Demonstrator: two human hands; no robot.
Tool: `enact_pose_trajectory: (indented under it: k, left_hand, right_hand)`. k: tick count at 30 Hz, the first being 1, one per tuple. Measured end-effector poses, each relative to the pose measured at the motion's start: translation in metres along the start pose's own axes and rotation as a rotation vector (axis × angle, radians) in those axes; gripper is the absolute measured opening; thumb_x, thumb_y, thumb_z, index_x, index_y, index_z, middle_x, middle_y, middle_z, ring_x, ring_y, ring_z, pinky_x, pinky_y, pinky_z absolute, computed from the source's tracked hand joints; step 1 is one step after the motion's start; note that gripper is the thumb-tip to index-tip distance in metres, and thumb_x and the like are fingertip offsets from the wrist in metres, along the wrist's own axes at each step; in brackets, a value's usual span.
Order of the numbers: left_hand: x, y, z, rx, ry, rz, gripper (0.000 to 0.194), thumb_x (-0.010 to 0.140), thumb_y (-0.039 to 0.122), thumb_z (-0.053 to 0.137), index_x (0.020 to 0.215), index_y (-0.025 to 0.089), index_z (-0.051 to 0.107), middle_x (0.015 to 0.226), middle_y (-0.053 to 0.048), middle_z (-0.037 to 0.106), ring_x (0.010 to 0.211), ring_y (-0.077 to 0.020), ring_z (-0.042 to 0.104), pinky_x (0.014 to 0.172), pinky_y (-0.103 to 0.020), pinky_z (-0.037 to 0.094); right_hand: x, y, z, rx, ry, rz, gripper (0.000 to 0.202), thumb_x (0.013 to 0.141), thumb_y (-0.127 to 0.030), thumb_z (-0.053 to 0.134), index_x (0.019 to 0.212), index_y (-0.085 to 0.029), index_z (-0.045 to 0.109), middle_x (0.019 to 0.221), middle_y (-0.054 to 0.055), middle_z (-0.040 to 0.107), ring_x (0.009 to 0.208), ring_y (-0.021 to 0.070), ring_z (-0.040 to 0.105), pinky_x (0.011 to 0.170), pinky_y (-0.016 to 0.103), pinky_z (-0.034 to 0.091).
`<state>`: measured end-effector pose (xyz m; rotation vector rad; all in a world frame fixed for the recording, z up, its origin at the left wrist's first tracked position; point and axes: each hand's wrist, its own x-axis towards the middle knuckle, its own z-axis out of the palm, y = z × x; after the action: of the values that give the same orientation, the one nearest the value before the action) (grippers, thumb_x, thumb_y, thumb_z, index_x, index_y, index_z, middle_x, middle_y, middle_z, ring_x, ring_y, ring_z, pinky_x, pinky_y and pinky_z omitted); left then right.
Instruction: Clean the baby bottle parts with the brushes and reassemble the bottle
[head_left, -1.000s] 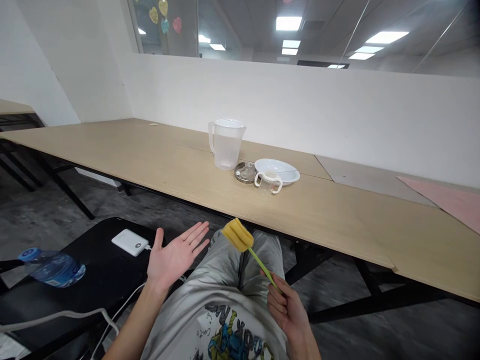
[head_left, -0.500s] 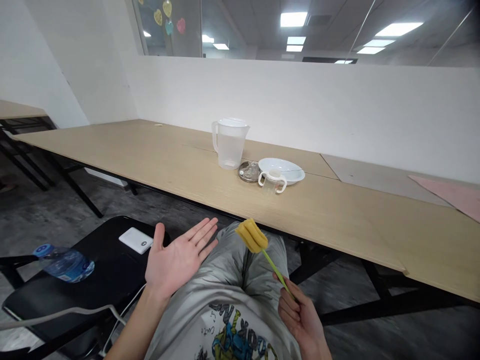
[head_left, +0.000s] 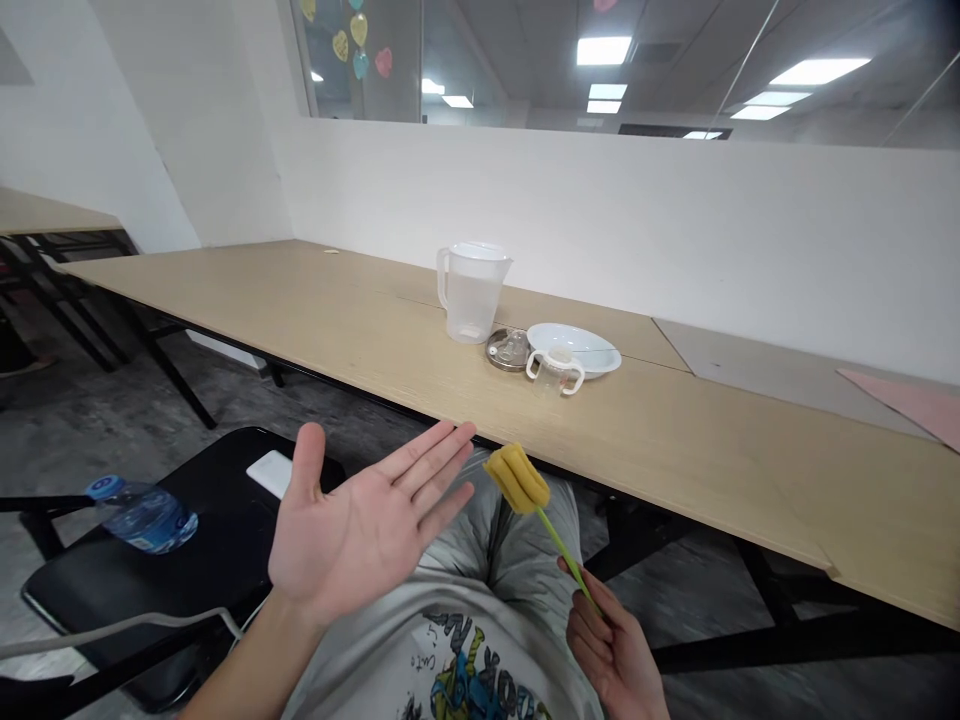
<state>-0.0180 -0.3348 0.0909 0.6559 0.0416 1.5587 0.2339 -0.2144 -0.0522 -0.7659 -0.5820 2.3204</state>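
My left hand point(head_left: 364, 525) is held palm up with fingers spread and nothing in it, left of a yellow sponge brush point(head_left: 517, 479). The brush's green stick is gripped in my right hand point(head_left: 611, 635), its sponge head pointing up and left over my lap. On the table point(head_left: 360, 330) stands a clear jug point(head_left: 474, 295) with a handle, partly filled. Right of it are a round metal dish point(head_left: 498, 350) with a clear piece in it, a white oval bowl point(head_left: 592, 352), and a small clear cup point(head_left: 553, 374) with two white handles in front of the bowl.
A black chair point(head_left: 67, 590) at the left holds a water bottle point(head_left: 148, 515) and a white power bank point(head_left: 270, 472), partly behind my left hand. A cable crosses the chair. Grey point(head_left: 757, 370) and pink sheets point(head_left: 900, 402) lie at the table's right.
My left hand has moved up and right, nearer the camera, and now covers part of the power bank. The view has shifted slightly. My right hand keeps its grip on the brush.
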Motion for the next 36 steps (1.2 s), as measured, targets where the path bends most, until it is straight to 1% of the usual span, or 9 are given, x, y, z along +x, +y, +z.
enact_pose_trajectory:
  k: [8, 14, 20, 27, 30, 32, 33, 34, 36]
  left_hand:
    - [0.015, 0.0, 0.028, 0.065, -0.016, 0.038, 0.097, 0.077, 0.077, 0.018, 0.139, 0.004, 0.031, 0.147, -0.011, 0.03, 0.141, -0.0223, 0.004, 0.114, -0.038, 0.015]
    - [0.019, 0.0, 0.039, 0.114, 0.078, 0.048, 0.101, 0.072, 0.082, 0.02, 0.139, 0.007, 0.031, 0.145, -0.01, 0.035, 0.141, -0.0241, 0.002, 0.115, -0.042, 0.012]
    - [0.02, -0.003, 0.041, 0.042, -0.08, 0.053, 0.101, 0.075, 0.08, 0.016, 0.138, 0.003, 0.032, 0.148, -0.012, 0.028, 0.14, -0.0214, 0.007, 0.114, -0.035, 0.017]
    - [0.027, -0.001, 0.045, 0.167, 0.034, 0.031, 0.1, 0.073, 0.081, 0.014, 0.137, 0.007, 0.036, 0.146, -0.01, 0.034, 0.141, -0.0247, 0.006, 0.114, -0.04, 0.015]
    - [0.037, -0.017, 0.011, 0.311, 0.205, 0.23, 0.084, 0.08, 0.073, 0.021, 0.136, 0.012, 0.039, 0.146, -0.008, 0.034, 0.14, -0.0248, 0.01, 0.114, -0.039, 0.013]
    - [0.036, -0.039, -0.038, 0.485, 0.409, 0.537, 0.054, 0.088, 0.052, 0.032, 0.13, 0.021, 0.047, 0.144, -0.002, 0.039, 0.14, -0.0211, 0.012, 0.115, -0.034, 0.007]
    - [0.032, -0.052, -0.069, 0.586, 0.516, 0.544, 0.046, 0.088, 0.043, 0.041, 0.129, 0.024, 0.049, 0.142, -0.002, 0.041, 0.14, -0.0215, 0.013, 0.115, -0.035, 0.005]
    - [0.025, -0.066, -0.101, 0.733, 0.616, 0.448, 0.045, 0.084, 0.037, 0.051, 0.126, 0.023, 0.051, 0.139, -0.006, 0.045, 0.139, -0.0254, 0.017, 0.115, -0.039, 0.005]
    - [0.006, -0.087, -0.162, 1.15, 0.657, 0.01, 0.05, 0.071, 0.042, 0.066, 0.115, 0.018, 0.061, 0.137, -0.013, 0.047, 0.136, -0.0352, 0.021, 0.113, -0.047, 0.006]
  right_hand:
    - [0.001, 0.001, -0.007, -0.041, -0.036, 0.007, 0.025, 0.068, -0.032, 0.073, 0.087, -0.017, 0.068, 0.045, -0.013, 0.013, 0.038, 0.0012, 0.006, 0.031, 0.014, 0.015]
    - [0.0, 0.003, -0.007, -0.029, -0.016, 0.024, 0.025, 0.064, -0.032, 0.076, 0.082, -0.017, 0.068, 0.044, -0.013, 0.012, 0.037, 0.0006, 0.006, 0.03, 0.014, 0.013]
    - [0.0, 0.005, -0.01, 0.011, 0.007, 0.056, 0.027, 0.061, -0.029, 0.078, 0.082, -0.017, 0.068, 0.044, -0.014, 0.011, 0.037, -0.0001, 0.005, 0.031, 0.013, 0.014]
    - [-0.003, 0.005, -0.009, 0.033, 0.028, 0.057, 0.025, 0.06, -0.028, 0.079, 0.078, -0.018, 0.066, 0.044, -0.014, 0.01, 0.037, 0.0, 0.005, 0.031, 0.013, 0.014]
    - [-0.006, 0.003, -0.008, 0.027, 0.037, 0.04, 0.023, 0.063, -0.028, 0.077, 0.081, -0.017, 0.066, 0.044, -0.014, 0.011, 0.037, 0.0005, 0.005, 0.031, 0.013, 0.014]
    - [-0.008, 0.001, -0.008, 0.037, 0.055, 0.021, 0.022, 0.064, -0.027, 0.076, 0.08, -0.017, 0.066, 0.044, -0.014, 0.012, 0.038, 0.0009, 0.005, 0.031, 0.014, 0.014]
    - [-0.01, 0.0, -0.008, 0.042, 0.062, 0.011, 0.021, 0.064, -0.027, 0.076, 0.08, -0.017, 0.066, 0.044, -0.014, 0.012, 0.038, 0.001, 0.006, 0.031, 0.014, 0.015]
    - [-0.011, -0.001, -0.009, 0.047, 0.067, 0.002, 0.021, 0.064, -0.027, 0.076, 0.08, -0.017, 0.066, 0.044, -0.014, 0.012, 0.038, 0.0011, 0.006, 0.031, 0.015, 0.015]
    - [-0.014, -0.003, -0.009, 0.05, 0.064, -0.01, 0.021, 0.065, -0.028, 0.075, 0.08, -0.018, 0.065, 0.044, -0.014, 0.013, 0.038, 0.0009, 0.006, 0.031, 0.014, 0.015]
